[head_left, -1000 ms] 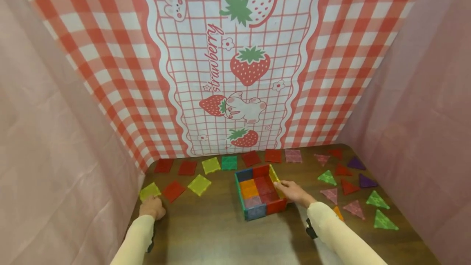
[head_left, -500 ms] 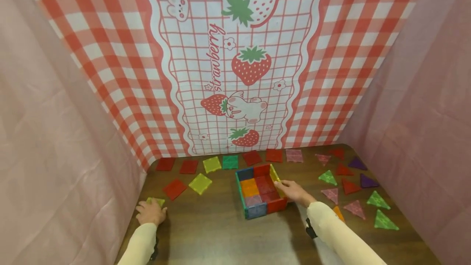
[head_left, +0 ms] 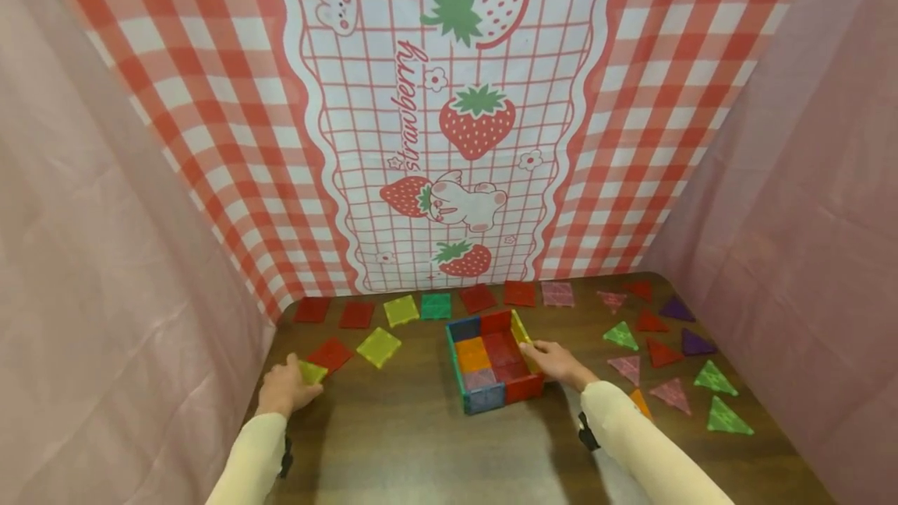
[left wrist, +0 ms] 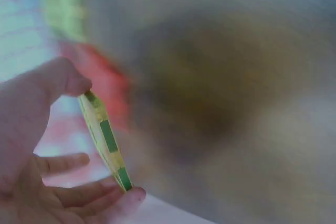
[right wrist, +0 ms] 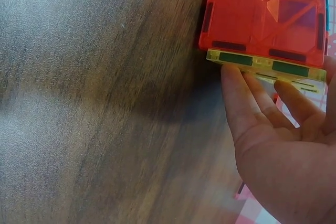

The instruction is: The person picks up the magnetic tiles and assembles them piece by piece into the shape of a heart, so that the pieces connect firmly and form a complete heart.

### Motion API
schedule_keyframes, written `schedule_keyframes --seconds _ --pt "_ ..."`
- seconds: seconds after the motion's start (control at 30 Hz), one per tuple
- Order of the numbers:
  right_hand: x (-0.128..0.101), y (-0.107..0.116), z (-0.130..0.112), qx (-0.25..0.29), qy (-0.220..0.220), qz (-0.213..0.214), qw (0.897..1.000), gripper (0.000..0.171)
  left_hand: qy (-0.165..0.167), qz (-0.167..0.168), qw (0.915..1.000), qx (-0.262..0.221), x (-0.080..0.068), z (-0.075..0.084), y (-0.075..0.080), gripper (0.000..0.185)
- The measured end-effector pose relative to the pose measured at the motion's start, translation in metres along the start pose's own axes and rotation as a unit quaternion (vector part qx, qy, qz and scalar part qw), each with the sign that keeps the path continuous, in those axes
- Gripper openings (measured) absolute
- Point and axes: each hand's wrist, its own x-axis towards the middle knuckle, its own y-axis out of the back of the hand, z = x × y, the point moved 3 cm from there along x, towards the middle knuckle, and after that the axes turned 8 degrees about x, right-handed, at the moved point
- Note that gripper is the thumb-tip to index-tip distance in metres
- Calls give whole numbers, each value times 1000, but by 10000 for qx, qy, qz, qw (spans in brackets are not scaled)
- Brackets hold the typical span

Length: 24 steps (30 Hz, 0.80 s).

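My left hand [head_left: 284,390] pinches a yellow square magnetic tile [left wrist: 107,137] by opposite edges, thumb on one and fingertips on the other. In the left wrist view the tile stands edge-on; in the head view it overlaps a red square tile [head_left: 333,354] lying on the table. An open-topped box [head_left: 486,397] of coloured magnetic tiles stands mid-table, with blue, red, green and yellow walls and an orange, red and pink floor. On its right side, my right hand [head_left: 559,364] grips the yellow wall tile [right wrist: 257,62], its fingers against the outer face.
Several square tiles line the back edge, including a green one [head_left: 436,305] and a pink one [head_left: 558,294]. A yellow square [head_left: 379,347] lies left of the box. Triangles, such as a purple one [head_left: 698,341], are spread across the right side. A checked cloth [head_left: 242,139] hangs behind.
My left hand has closed on the yellow tile at the table's left edge, raised it off flat and shifted it right toward the red square. My right hand keeps its grip on the box.
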Motion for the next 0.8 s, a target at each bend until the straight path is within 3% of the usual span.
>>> schedule_keyframes --seconds 0.1,0.23,0.33,0.43,0.5,0.6,0.8 --pt "0 1 -2 15 -105 4 9999 62 -831 197 9957 -358 15 43 18 72" --pt "-2 0 -2 -37 -144 -3 9999 65 -1871 276 9795 -686 37 117 38 70" --pt "-3 -3 -2 -160 -86 14 9998 66 -2287 214 9711 -650 47 169 44 69" --pt "-4 -5 1 -75 -135 95 9998 69 -2540 -39 9656 -549 51 212 36 69" --pt "-3 -5 3 -4 -170 118 9998 71 -2624 -243 9635 -475 50 232 24 70" --pt "-3 -4 3 -15 -181 197 9996 70 -2669 -560 9612 -413 48 250 1 68" --pt "-6 -3 -2 -201 -148 180 9995 66 -2833 -557 9572 -224 42 258 -26 65"
